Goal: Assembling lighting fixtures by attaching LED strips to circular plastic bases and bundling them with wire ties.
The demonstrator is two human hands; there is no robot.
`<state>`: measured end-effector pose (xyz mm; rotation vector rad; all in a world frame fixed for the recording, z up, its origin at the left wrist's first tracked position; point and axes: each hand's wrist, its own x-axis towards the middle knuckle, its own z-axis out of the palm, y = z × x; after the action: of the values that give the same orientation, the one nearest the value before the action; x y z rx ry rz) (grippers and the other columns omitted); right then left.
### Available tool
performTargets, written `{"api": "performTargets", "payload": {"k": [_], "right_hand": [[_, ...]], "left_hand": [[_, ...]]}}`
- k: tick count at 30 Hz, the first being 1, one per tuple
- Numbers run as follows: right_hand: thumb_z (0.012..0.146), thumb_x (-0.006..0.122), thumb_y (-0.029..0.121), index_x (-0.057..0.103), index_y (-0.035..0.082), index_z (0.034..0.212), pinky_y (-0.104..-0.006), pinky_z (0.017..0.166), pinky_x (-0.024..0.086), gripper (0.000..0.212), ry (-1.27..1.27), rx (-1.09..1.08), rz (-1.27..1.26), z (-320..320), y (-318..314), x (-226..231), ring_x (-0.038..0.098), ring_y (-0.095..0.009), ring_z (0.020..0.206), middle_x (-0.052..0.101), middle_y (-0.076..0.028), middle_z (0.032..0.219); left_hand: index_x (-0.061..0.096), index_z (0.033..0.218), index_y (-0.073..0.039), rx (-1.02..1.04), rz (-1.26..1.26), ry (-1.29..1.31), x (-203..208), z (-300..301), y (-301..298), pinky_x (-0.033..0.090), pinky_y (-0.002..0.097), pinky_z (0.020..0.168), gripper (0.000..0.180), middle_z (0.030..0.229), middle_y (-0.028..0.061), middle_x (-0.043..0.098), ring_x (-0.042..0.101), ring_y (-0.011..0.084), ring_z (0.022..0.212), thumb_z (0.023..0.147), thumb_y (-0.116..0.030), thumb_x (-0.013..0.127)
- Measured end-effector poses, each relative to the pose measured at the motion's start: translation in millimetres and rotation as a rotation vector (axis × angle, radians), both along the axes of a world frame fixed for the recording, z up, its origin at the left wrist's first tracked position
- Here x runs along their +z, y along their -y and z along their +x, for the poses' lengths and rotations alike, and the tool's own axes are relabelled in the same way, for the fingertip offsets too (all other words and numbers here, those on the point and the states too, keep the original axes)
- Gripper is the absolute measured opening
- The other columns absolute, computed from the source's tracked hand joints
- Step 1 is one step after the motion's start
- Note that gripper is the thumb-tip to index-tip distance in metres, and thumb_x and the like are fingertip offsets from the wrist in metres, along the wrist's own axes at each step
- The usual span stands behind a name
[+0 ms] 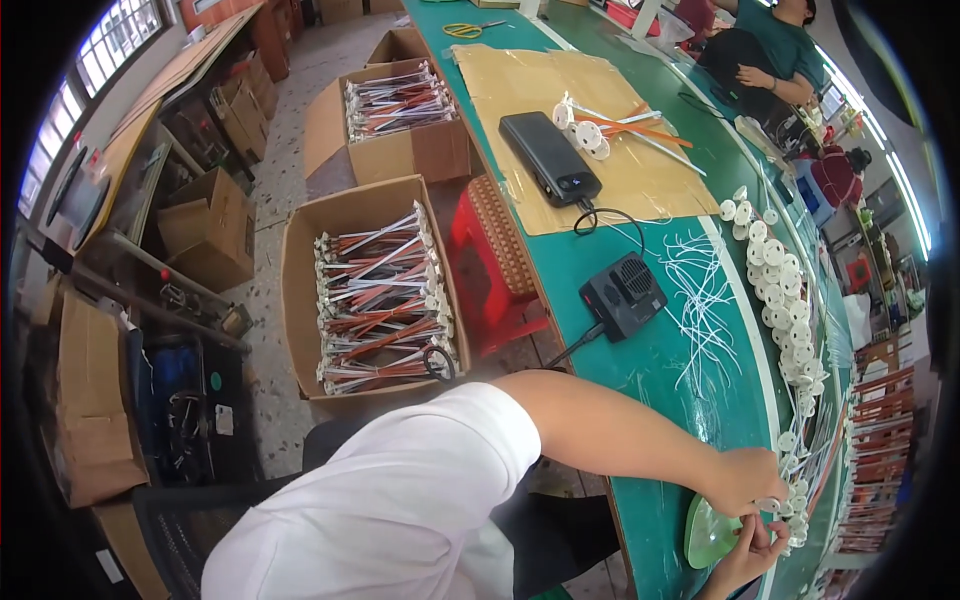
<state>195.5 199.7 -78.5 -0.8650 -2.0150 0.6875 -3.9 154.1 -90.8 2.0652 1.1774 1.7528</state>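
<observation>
My left hand (745, 480) rests on the green table (650, 370) at the lower right, its fingers pinched on a small white round part (768, 505). Just below it, my right hand (752, 553) comes up from the bottom edge and touches the same part with its fingertips. Both hands sit over a pale green dish (708, 535). A long row of white round parts (785, 300) with wires runs along the table's far side, reaching right up to my hands. Loose white cable ties (700, 300) lie on the table above my left forearm.
A small black box with a grille (623, 295) and a black power bank (550, 157) lie on the table, the latter on a cardboard sheet (580, 110). Two open boxes of bundled wired parts (380, 300) (395, 100) stand on the floor by a red stool (490, 260). Another person (770, 50) sits at the far end.
</observation>
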Motion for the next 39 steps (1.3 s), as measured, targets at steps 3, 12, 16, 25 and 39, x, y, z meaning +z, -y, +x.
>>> {"api": "performTargets", "payload": {"k": [3, 12, 16, 25, 39], "right_hand": [[0.09, 0.071, 0.014, 0.057, -0.005, 0.128, -0.0301, 0.072, 0.055, 0.045, 0.105, -0.066, 0.104, -4, 10, 8, 0.065, -0.017, 0.076, 0.072, -0.011, 0.091], [0.094, 0.061, 0.002, 0.052, 0.002, 0.108, -0.0224, 0.068, 0.046, 0.016, -0.006, -0.034, -0.025, 12, -22, -14, 0.06, -0.009, 0.074, 0.067, -0.006, 0.082], [0.098, 0.057, 0.003, 0.056, -0.003, 0.116, -0.023, 0.07, 0.048, 0.02, -0.25, 0.038, -0.21, 25, -38, -19, 0.06, -0.01, 0.083, 0.066, -0.008, 0.098], [0.102, 0.052, 0.013, 0.055, -0.003, 0.117, -0.0237, 0.078, 0.049, 0.022, -0.409, 0.27, -0.513, 31, -46, -14, 0.059, -0.012, 0.09, 0.062, -0.008, 0.105], [0.092, 0.068, 0.01, 0.069, -0.008, 0.104, -0.0278, 0.07, 0.054, 0.022, -0.046, -0.055, -0.011, -11, 22, 33, 0.066, -0.017, 0.076, 0.071, -0.011, 0.088]], "left_hand": [[0.06, 0.08, -0.005, -0.006, -0.002, -0.021, 1, 2, -3, 0.048, 0.0493, 0.055, 0.018, 0.058, 0.0177, 0.057, 0.061, 0.0412, 0.062, 0.067, -0.012, 0.071], [0.063, 0.086, -0.006, -0.019, -0.063, -0.06, -3, 2, -3, 0.05, 0.0485, 0.057, 0.023, 0.064, 0.018, 0.061, 0.063, 0.0416, 0.065, 0.067, -0.014, 0.073], [0.066, 0.096, -0.007, -0.081, 0.049, 0.065, 3, 6, -7, 0.048, 0.0466, 0.065, 0.031, 0.073, 0.0153, 0.065, 0.062, 0.0395, 0.072, 0.068, -0.016, 0.074], [0.066, 0.1, -0.006, -0.112, 0.142, 0.183, 5, 6, -6, 0.045, 0.0422, 0.07, 0.036, 0.083, 0.0111, 0.067, 0.06, 0.036, 0.075, 0.067, -0.016, 0.077], [0.067, 0.092, -0.005, -0.11, 0.183, 0.282, 11, 8, -6, 0.049, 0.0415, 0.067, 0.034, 0.076, 0.0145, 0.067, 0.065, 0.0363, 0.072, 0.062, -0.012, 0.079]]}}
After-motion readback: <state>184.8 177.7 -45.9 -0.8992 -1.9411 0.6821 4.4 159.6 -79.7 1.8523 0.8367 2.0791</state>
